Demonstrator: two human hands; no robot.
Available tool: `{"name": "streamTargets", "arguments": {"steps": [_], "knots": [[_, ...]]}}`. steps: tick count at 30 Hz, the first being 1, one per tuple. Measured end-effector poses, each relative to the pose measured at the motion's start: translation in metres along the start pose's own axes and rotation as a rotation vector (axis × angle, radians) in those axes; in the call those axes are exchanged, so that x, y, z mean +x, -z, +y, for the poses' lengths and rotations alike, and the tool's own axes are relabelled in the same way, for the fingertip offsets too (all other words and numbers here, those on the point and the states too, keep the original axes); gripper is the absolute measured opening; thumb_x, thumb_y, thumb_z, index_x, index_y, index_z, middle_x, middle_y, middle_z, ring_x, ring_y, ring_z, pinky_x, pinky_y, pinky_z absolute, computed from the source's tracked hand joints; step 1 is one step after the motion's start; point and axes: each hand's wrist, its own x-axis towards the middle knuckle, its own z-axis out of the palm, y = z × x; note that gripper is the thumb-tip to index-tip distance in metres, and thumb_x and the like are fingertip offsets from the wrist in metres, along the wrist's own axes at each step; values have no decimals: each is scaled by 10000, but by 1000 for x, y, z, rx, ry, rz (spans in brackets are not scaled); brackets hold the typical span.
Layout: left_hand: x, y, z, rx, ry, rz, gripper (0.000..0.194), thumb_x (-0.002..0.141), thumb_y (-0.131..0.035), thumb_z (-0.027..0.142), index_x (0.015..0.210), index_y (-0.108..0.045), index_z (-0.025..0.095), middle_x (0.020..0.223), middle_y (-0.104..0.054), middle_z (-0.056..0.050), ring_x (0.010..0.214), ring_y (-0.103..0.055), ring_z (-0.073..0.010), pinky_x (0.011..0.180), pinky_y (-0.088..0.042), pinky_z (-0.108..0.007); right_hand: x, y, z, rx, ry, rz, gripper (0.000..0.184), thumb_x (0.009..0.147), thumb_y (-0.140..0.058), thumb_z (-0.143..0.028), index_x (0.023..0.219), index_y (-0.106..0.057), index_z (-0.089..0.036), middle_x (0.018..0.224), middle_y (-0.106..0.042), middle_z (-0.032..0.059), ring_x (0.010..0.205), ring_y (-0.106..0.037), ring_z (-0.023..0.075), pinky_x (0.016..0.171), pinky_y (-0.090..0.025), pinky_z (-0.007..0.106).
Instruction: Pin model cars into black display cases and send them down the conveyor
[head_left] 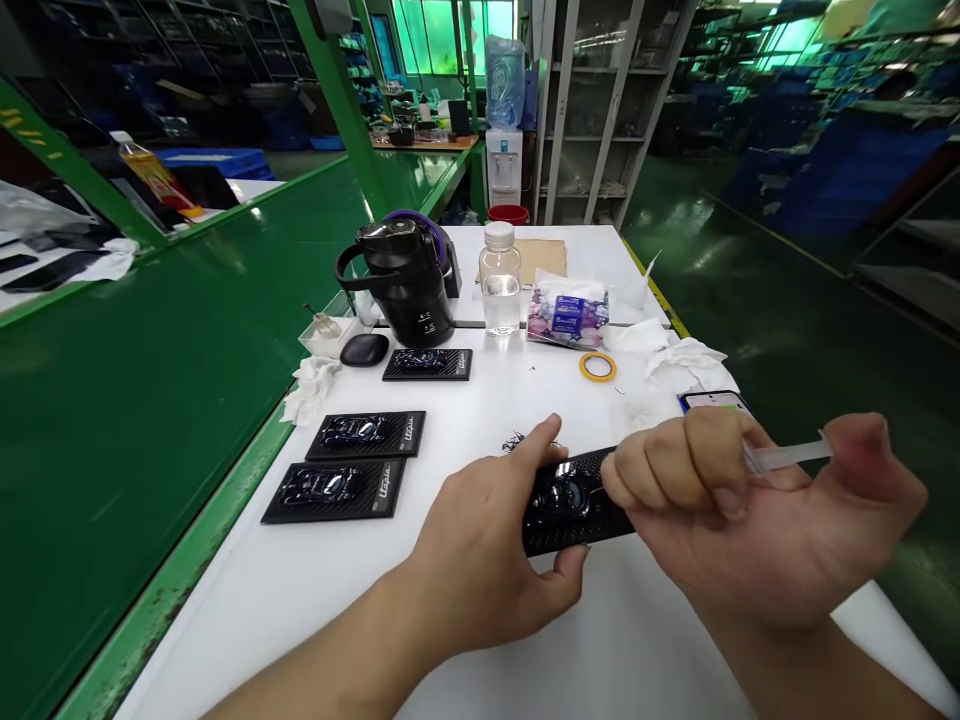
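I am grasping a black textured plate (577, 500) with my left hand (499, 535), its digits pinching the upper and lower sides; the plate is sitting over the near right part of the white desk (255, 600). My right hand (750, 510) is curling tightly around a translucent stick (795, 455) at the plate's right end. Just beyond the left hand, dark thread scraps (514, 441) are lying on the desk. A phone (712, 400) is resting at the right edge, behind the right hand. Farther out, a yellow tape ring (598, 378) is lying toward that edge. Two similar plates (330, 488) are lying near the left edge, and a third plate (427, 364) is lying beyond them. Behind it, a black jug (412, 290) and a clear bottle (500, 300) are standing toward the far edge.
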Motion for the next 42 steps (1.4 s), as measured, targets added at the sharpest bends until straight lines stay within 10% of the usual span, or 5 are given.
{"name": "streamTargets", "arguments": {"steps": [32, 42], "knots": [[1, -2, -2, 37, 29, -51, 891, 702, -649, 279, 1465, -189, 249, 1203, -675, -72, 962, -696, -253, 807, -603, -401, -3, 2, 15, -65, 68, 52, 571, 907, -465, -651, 558, -378, -208, 487, -252, -32, 466, -250, 149, 537, -261, 329], [8, 3, -12, 321, 96, -246, 757, 746, -582, 226, 1438, -287, 147, 1027, -711, -101, 902, -687, -310, 778, -566, -465, 4, 6, 30, -512, -50, -254, 471, 907, -606, -637, 781, -477, -201, 713, -429, -7, 633, -363, 165, 595, -297, 293]]}}
